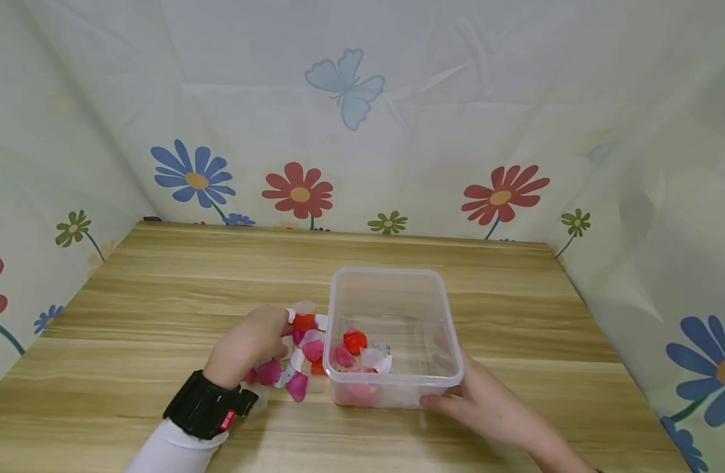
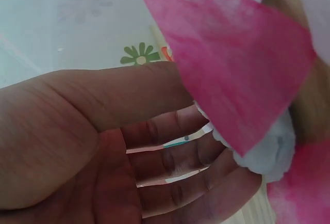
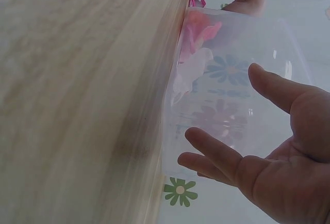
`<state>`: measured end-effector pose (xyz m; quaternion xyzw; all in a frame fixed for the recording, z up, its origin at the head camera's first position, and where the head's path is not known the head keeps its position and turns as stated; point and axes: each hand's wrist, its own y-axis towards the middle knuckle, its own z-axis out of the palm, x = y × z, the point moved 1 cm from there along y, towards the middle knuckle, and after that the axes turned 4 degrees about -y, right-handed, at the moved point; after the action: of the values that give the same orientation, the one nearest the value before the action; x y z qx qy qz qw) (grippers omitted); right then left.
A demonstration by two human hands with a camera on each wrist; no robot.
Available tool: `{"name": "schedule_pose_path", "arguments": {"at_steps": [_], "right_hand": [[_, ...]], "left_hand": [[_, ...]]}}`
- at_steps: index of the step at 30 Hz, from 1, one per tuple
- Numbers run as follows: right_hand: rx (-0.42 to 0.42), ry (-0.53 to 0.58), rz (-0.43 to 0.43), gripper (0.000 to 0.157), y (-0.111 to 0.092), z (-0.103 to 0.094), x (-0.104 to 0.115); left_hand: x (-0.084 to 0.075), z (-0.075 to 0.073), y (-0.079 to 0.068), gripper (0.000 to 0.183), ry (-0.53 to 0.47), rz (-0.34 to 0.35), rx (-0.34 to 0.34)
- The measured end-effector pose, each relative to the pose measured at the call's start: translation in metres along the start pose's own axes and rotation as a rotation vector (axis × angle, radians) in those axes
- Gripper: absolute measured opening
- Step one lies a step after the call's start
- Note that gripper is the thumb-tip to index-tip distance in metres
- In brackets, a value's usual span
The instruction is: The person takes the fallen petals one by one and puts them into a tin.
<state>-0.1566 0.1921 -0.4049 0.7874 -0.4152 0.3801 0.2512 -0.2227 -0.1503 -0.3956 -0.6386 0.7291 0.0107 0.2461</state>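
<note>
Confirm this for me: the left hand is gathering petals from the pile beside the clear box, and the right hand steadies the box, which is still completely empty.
Not quite: the clear box is not empty. The head view shows several petals already inside. The rest holds: the left hand is at the pile beside it, and the right hand steadies the box.

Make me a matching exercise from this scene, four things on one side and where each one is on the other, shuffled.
Things:
1. left hand
2. right hand
3. clear plastic box
4. butterfly print

Places:
A. on the backdrop cloth
B. on the loose petals beside the box
C. at the box's near right corner
D. on the wooden table, a few petals inside

Pairs: 1-B, 2-C, 3-D, 4-A
</note>
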Motion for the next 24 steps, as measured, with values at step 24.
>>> {"name": "schedule_pose_path", "arguments": {"at_steps": [24], "right_hand": [[-0.002,0.005,-0.006,0.080,0.000,0.000,-0.001]], "left_hand": [[-0.006,-0.020,-0.001,0.016,-0.147,0.190,-0.155]]}}
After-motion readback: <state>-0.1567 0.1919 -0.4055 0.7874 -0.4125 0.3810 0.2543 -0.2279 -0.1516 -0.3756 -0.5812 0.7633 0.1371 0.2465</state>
